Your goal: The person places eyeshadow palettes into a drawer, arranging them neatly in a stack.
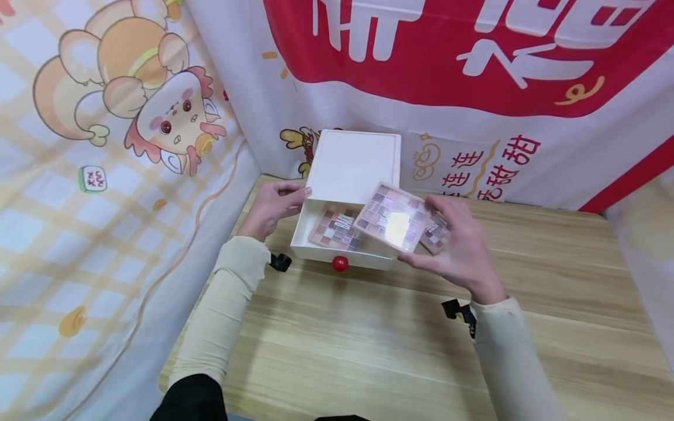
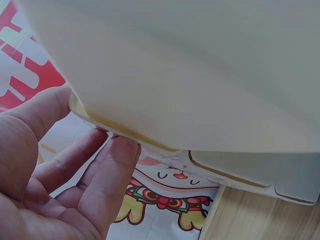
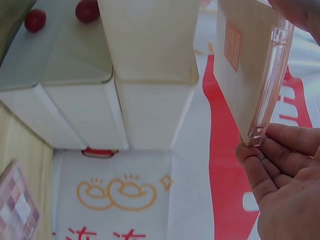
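Observation:
A white drawer cabinet (image 1: 354,164) stands against the back cloth, its upper drawer (image 1: 310,252) with a red knob pulled out. My left hand (image 1: 274,206) grips the cabinet's left front edge; in the left wrist view, thumb and fingertips (image 2: 126,142) meet its side. Inside the drawer lies an eyeshadow palette (image 1: 333,229) with many small colour squares. Above the drawer's right side, my right hand (image 1: 457,245) holds a second eyeshadow palette (image 1: 392,213), tilted, its clear lid catching glare. Its plain back (image 3: 242,65) shows in the right wrist view, between thumb and fingers.
A third palette (image 1: 436,233) lies on the wooden table (image 1: 368,339) right of the cabinet, partly hidden by my right hand. Lower drawers with red knobs (image 3: 35,21) are closed. Printed cloth (image 1: 231,35) hangs behind and at the left.

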A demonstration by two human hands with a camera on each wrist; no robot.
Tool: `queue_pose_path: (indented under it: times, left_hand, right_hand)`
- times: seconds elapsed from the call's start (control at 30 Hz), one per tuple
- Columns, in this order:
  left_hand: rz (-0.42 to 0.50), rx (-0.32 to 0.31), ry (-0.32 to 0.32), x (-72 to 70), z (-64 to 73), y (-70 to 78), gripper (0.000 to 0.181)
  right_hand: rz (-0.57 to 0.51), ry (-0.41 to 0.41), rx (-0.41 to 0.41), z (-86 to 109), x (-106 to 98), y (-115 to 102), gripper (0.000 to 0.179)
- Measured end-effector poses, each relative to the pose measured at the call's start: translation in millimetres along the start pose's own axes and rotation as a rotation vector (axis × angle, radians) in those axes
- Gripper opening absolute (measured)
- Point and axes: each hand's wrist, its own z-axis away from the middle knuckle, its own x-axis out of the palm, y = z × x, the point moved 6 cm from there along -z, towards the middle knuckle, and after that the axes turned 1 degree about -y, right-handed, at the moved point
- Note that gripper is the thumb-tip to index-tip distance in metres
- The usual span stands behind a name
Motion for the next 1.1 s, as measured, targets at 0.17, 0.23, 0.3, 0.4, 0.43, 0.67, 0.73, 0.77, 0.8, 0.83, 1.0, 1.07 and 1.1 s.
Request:
queue_pose_path:
  times: [0.17, 0.23, 0.3, 0.4, 0.43, 0.67, 0.73, 0.77, 0.8, 0.83, 1.0, 1.07, 1.1]
  left_hand:
    - [0.003, -0.002, -0.002, -1.4, 0.7, 0.2, 0.041]
    - [0.006, -0.001, -0.003, -1.3, 0.5, 0.0, 0.040]
    - [0.008, 0.002, -0.005, -1.3, 0.6, 0.0, 0.041]
    - [0.014, 0.010, -0.008, -1.2, 0.9, 0.2, 0.040]
    - [0.013, 0.012, -0.008, -1.3, 1.1, 0.3, 0.040]
    - [0.009, 0.004, -0.011, -1.5, 0.7, 0.3, 0.041]
    - [0.009, 0.002, -0.011, -0.8, 0.4, 0.2, 0.041]
    - [0.010, 0.003, -0.012, -0.5, 0.1, -0.1, 0.041]
    - [0.010, 0.004, -0.012, -0.3, -0.3, -0.4, 0.041]
    - [0.011, 0.006, -0.012, -0.1, -0.3, -0.4, 0.041]
    - [0.011, 0.006, -0.010, -0.3, -0.4, -1.2, 0.041]
    - [0.012, 0.005, -0.010, -0.5, -0.8, -1.8, 0.041]
    - [0.014, 0.004, -0.009, -0.3, -1.0, -2.0, 0.040]
  right_hand:
    - [-0.010, -0.041, -0.023, -8.6, 14.0, -10.8, 0.107]
    - [-0.019, -0.060, -0.025, -10.5, 19.5, -14.5, 0.108]
    - [-0.033, -0.085, -0.024, -12.0, 25.6, -17.9, 0.109]
    - [-0.057, -0.117, -0.017, -13.7, 33.6, -22.1, 0.111]
    - [-0.067, -0.127, -0.012, -14.0, 36.0, -23.2, 0.111]
    - [-0.101, -0.172, -0.035, -17.7, 50.4, -31.1, 0.111]
    - [-0.103, -0.186, -0.043, -18.7, 53.7, -32.9, 0.110]
    - [-0.102, -0.196, -0.040, -19.0, 55.5, -33.1, 0.110]
    - [-0.097, -0.204, -0.037, -19.3, 57.0, -33.3, 0.110]
    - [-0.090, -0.210, -0.036, -19.7, 58.1, -34.2, 0.110]
    - [-0.072, -0.237, -0.013, -22.5, 63.9, -35.4, 0.108]
    - [-0.067, -0.248, 0.009, -23.7, 65.6, -35.6, 0.107]
    - [-0.062, -0.253, 0.021, -24.3, 66.6, -35.7, 0.107]
